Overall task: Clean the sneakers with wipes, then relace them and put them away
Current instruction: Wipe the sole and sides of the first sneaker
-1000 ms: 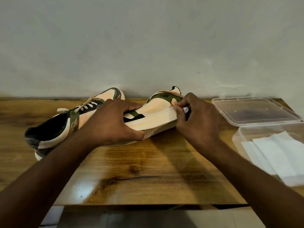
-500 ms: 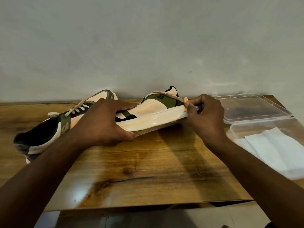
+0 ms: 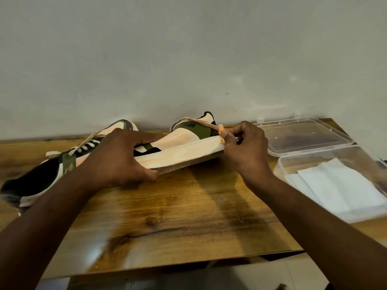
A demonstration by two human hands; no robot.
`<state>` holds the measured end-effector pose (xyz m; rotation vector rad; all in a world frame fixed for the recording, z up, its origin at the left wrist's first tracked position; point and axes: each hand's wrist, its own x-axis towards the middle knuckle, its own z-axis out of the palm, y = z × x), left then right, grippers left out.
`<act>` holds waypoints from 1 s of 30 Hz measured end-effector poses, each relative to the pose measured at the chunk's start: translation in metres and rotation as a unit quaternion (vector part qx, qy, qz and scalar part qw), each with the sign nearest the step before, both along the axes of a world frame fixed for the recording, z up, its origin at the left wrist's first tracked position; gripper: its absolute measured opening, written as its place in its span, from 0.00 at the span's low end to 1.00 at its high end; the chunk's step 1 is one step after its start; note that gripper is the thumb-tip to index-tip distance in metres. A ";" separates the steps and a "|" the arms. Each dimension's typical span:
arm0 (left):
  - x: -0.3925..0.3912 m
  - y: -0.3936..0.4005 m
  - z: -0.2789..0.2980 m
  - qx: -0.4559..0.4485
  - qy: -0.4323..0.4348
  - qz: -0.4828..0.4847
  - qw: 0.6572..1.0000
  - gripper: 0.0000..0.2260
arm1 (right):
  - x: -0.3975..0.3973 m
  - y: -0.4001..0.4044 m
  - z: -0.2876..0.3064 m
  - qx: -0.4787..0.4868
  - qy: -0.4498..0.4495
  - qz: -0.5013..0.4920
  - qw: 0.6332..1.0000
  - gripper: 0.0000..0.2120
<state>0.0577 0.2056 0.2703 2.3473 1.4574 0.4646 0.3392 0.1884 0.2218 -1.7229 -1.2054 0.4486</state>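
Note:
A cream sneaker with a green heel panel (image 3: 184, 147) lies tilted on its side on the wooden table (image 3: 178, 216), its sole edge facing me. My left hand (image 3: 117, 158) grips it around the middle and hides its front. My right hand (image 3: 247, 151) is curled at the heel end, pinching a small white wipe (image 3: 237, 139) against the sole edge; most of the wipe is hidden by the fingers. A second sneaker (image 3: 37, 181), laced and with a black toe, lies behind at the left.
A clear plastic container (image 3: 335, 155) stands at the right edge with folded white wipes (image 3: 339, 185) in it. Its clear lid (image 3: 303, 135) lies behind it by the wall. The table's front edge is close to me.
My right hand has slid rightward along the sole edge to the heel end. My left hand keeps the same grip on the sneaker.

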 end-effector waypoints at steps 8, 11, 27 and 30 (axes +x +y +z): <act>0.002 0.002 -0.010 0.071 0.009 -0.024 0.997 0.39 | 0.020 -0.006 -0.006 -0.077 0.204 -0.011 0.976 0.09; 0.009 0.002 -0.016 0.102 0.001 -0.043 0.994 0.42 | 0.027 -0.010 -0.010 -0.054 0.174 -0.015 0.983 0.09; 0.019 0.011 -0.018 0.099 -0.006 -0.059 0.993 0.40 | 0.030 -0.006 -0.018 0.014 0.058 -0.039 0.997 0.06; 0.019 0.011 -0.017 0.105 -0.004 -0.059 0.993 0.40 | 0.018 -0.019 -0.018 0.062 -0.028 -0.016 0.998 0.03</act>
